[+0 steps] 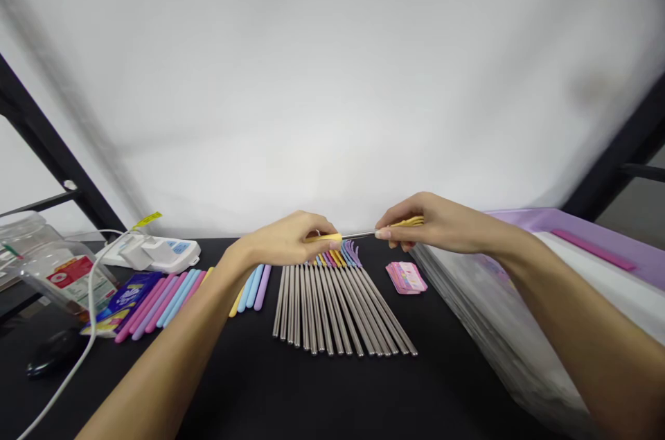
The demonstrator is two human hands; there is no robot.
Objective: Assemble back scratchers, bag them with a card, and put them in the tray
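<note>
My left hand (pixel 294 239) grips a yellow handle (pixel 333 238) above the far part of the table. My right hand (pixel 435 224) pinches a thin metal rod (pixel 358 233) near its yellow curved head (pixel 411 222). The rod spans the gap between both hands and meets the yellow handle; whether it is seated inside cannot be seen. Below them several steel rods (pixel 337 312) lie fanned out side by side, with purple, blue, yellow and pink curved heads (pixel 353 256) at their far ends. My left hand partly covers some heads.
Pink, blue, purple and yellow handles (pixel 171 301) lie at left, partly behind my left forearm. Beyond them are a snack packet (pixel 127 294), a clear jar (pixel 67 280), a white power strip (pixel 171 254) and a black mouse (pixel 55 351). Pink cards (pixel 406 277) and plastic bags (pixel 483 315) lie right.
</note>
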